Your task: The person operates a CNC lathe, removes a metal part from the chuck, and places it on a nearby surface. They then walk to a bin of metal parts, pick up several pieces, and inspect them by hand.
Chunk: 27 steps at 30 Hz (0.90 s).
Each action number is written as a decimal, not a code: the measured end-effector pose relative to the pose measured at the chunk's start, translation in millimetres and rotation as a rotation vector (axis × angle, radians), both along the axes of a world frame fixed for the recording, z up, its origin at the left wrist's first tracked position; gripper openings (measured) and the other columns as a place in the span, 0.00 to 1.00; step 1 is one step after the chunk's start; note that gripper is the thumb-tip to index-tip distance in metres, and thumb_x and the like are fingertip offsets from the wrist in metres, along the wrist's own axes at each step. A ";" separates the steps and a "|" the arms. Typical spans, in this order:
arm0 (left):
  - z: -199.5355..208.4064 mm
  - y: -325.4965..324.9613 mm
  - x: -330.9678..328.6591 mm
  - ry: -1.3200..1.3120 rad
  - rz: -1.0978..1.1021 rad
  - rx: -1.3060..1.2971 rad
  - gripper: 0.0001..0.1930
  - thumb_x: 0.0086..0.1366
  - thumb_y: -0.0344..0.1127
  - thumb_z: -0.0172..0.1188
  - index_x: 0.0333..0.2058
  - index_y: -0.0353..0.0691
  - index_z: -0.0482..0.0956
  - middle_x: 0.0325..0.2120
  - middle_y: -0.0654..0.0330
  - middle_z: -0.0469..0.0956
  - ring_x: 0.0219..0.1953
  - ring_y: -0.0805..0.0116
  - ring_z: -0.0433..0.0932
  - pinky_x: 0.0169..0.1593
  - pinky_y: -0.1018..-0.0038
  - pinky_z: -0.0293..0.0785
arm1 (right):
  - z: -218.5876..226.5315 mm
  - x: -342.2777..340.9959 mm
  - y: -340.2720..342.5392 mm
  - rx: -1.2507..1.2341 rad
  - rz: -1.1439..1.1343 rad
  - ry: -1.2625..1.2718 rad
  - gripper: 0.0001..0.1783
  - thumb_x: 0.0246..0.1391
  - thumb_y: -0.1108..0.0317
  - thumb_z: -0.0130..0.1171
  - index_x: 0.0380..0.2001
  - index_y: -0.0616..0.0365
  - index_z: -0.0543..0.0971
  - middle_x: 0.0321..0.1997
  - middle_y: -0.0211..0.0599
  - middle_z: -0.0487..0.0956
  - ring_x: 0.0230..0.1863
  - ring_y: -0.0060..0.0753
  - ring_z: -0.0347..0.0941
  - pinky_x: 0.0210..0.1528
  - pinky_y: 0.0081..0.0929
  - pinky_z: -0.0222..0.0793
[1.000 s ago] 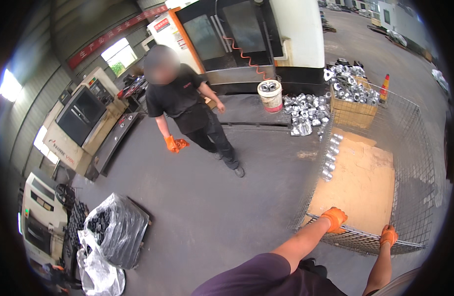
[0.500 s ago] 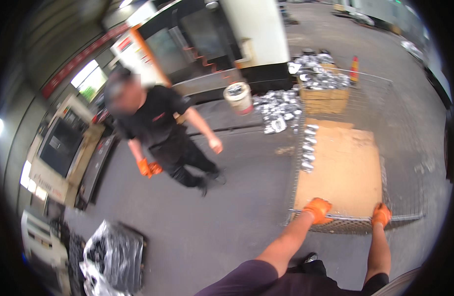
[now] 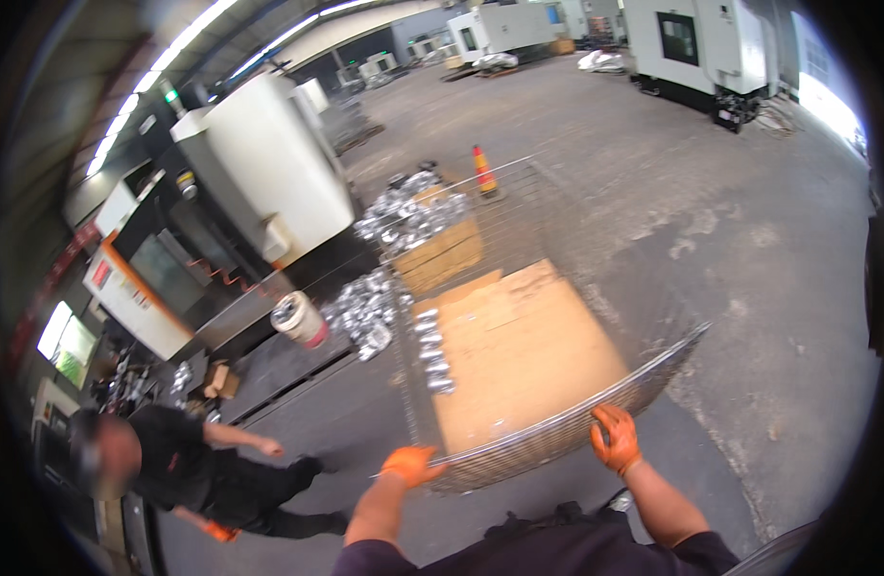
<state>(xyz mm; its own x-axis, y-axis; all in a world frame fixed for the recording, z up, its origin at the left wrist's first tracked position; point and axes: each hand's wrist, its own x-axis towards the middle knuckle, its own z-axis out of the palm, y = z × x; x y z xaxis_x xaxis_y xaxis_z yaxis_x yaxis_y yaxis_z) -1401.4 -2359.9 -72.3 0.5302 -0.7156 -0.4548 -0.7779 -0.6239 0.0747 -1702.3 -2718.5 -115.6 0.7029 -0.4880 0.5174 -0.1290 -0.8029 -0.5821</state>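
Both my hands wear orange gloves and are at the near side of a large wire mesh cage (image 3: 548, 437). My left hand (image 3: 413, 467) is closed around the left end of its top rim. Just below the rim, on the right, my right hand (image 3: 616, 442) is against the outside of the mesh, fingers bent and thumb apart. A flat brown cardboard sheet (image 3: 528, 350) lies inside the cage. Along the sheet's left edge runs a row of several shiny silver metal parts (image 3: 430, 350).
Beyond the cage stands a cardboard box (image 3: 442, 254) heaped with silver parts, near a traffic cone (image 3: 484, 173). Left of the cage are a parts pile (image 3: 365, 312), a white bucket (image 3: 298, 320) and a machine (image 3: 269, 173). A person in black (image 3: 207, 470) is at lower left.
My view has swung right, so the cage and the person appear further left. My right hand's grip on the rim has loosened; my left hand remains on the rim.
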 end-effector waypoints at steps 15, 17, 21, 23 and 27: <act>-70.0 -380.8 50.7 0.590 0.497 -0.170 0.43 0.64 0.67 0.53 0.65 0.36 0.66 0.65 0.49 0.67 0.65 0.51 0.67 0.66 0.61 0.63 | -176.9 -488.7 -270.0 0.915 -1.238 0.344 0.29 0.63 0.49 0.45 0.50 0.65 0.79 0.53 0.57 0.80 0.57 0.60 0.74 0.60 0.44 0.67; -96.2 -450.6 38.4 0.430 0.487 -0.475 0.44 0.66 0.67 0.51 0.64 0.29 0.65 0.64 0.41 0.67 0.66 0.49 0.67 0.67 0.63 0.62 | -68.5 -377.9 -324.5 0.885 -1.073 0.436 0.32 0.63 0.46 0.48 0.55 0.63 0.77 0.56 0.56 0.78 0.58 0.55 0.74 0.62 0.41 0.67; -136.7 -667.6 41.6 0.452 0.374 -0.804 0.47 0.68 0.65 0.50 0.68 0.27 0.53 0.67 0.36 0.59 0.70 0.47 0.59 0.70 0.64 0.56 | 17.9 -254.3 -430.2 0.850 -0.478 0.386 0.30 0.61 0.47 0.54 0.58 0.56 0.76 0.58 0.48 0.79 0.61 0.44 0.74 0.62 0.34 0.68; -143.5 -769.8 22.3 0.476 0.576 -0.911 0.42 0.69 0.59 0.51 0.67 0.28 0.54 0.64 0.37 0.62 0.67 0.47 0.62 0.67 0.64 0.59 | 12.8 -244.3 -495.4 0.711 -0.313 0.497 0.30 0.62 0.47 0.54 0.60 0.55 0.75 0.61 0.48 0.77 0.63 0.43 0.72 0.64 0.34 0.66; -162.8 -857.4 6.5 0.279 0.847 -0.885 0.31 0.70 0.49 0.50 0.63 0.33 0.61 0.54 0.39 0.70 0.57 0.46 0.70 0.59 0.63 0.66 | 25.7 -222.9 -620.4 0.689 -0.299 0.758 0.31 0.63 0.47 0.53 0.61 0.56 0.74 0.63 0.49 0.75 0.66 0.43 0.69 0.67 0.34 0.63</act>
